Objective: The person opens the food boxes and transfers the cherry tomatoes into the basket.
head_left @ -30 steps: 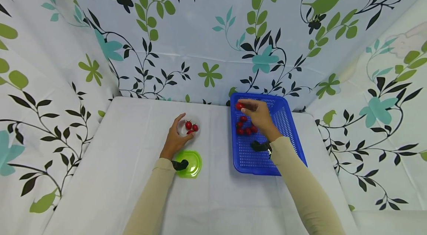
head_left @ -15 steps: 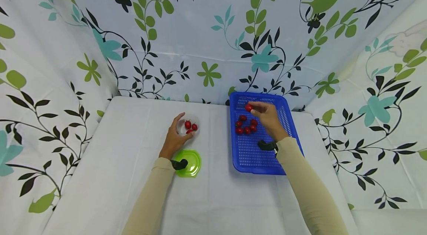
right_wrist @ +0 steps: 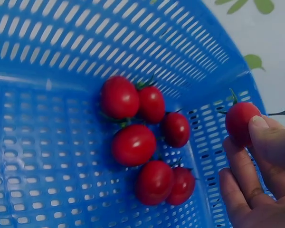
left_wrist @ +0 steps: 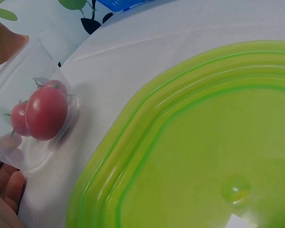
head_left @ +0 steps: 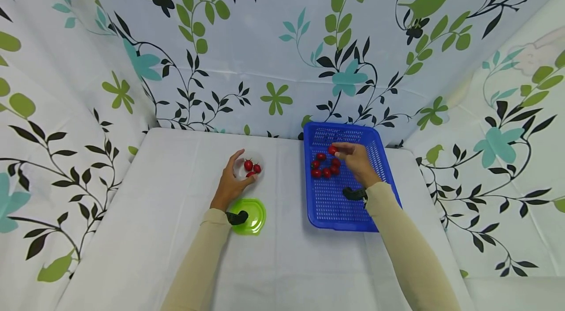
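My right hand (head_left: 359, 164) pinches a red cherry tomato (right_wrist: 241, 122) between thumb and fingers, over the blue basket (head_left: 335, 208). Several more cherry tomatoes (right_wrist: 134, 145) lie clustered on the basket floor, beside that hand. To the left, my left hand (head_left: 230, 184) curves around a small clear plastic container (left_wrist: 47, 154), thumb on the near side and fingers on the far side. Three cherry tomatoes (left_wrist: 46, 113) with green stems sit inside it. The left wrist passes over part of a green lid (left_wrist: 194, 156) lying on the table.
White cloth covers the table (head_left: 282, 262), and a curtain (head_left: 265, 46) printed with leaves and birds hangs at the back and sides. The basket has perforated raised walls and stands close to the table's back edge. Bare table separates container and basket.
With the tomato in its fingers, my right hand has shifted right and then toward me over the basket. The left hand and the container stay where they were.
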`<state>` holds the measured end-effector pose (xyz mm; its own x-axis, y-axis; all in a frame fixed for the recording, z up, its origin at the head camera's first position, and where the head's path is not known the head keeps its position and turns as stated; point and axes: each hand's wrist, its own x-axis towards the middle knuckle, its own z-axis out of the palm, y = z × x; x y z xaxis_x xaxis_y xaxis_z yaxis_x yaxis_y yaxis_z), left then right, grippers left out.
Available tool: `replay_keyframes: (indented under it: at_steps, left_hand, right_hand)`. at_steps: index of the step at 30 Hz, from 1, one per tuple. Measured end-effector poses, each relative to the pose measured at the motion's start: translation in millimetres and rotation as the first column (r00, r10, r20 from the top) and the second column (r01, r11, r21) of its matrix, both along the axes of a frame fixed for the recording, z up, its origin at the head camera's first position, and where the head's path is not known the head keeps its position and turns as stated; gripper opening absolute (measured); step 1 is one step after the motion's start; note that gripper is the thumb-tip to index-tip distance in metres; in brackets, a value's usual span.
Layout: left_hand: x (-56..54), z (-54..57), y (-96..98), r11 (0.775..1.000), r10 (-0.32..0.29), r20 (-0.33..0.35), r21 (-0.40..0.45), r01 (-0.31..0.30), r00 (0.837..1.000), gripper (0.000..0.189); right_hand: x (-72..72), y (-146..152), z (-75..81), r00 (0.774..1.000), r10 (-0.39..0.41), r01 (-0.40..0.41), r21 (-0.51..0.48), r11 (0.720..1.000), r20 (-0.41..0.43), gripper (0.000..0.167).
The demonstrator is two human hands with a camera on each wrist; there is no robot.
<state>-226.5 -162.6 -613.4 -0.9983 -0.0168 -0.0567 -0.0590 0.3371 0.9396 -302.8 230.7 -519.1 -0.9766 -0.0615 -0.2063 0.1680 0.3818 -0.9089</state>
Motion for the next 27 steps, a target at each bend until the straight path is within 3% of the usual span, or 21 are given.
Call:
replay_keyframes:
  at_steps: [9, 27]
  left_hand:
    - [0.7, 0.0, -0.2, 1.0, 0.005, 0.01, 0.005, -0.005, 1.0, 0.092]
    - [2.0, 0.0, 0.0, 1.0, 0.006, -0.011, 0.005, -0.006, 1.0, 0.093]
  right_hand:
    - [-4.7, 0, -18.2, 0.999, 0.019, -0.022, 0.097, 0.995, 0.038, 0.036]
    - [-7.9, -16, -24.1, 0.998, 0.039, -0.048, 0.259, 0.965, 0.04, 0.036]
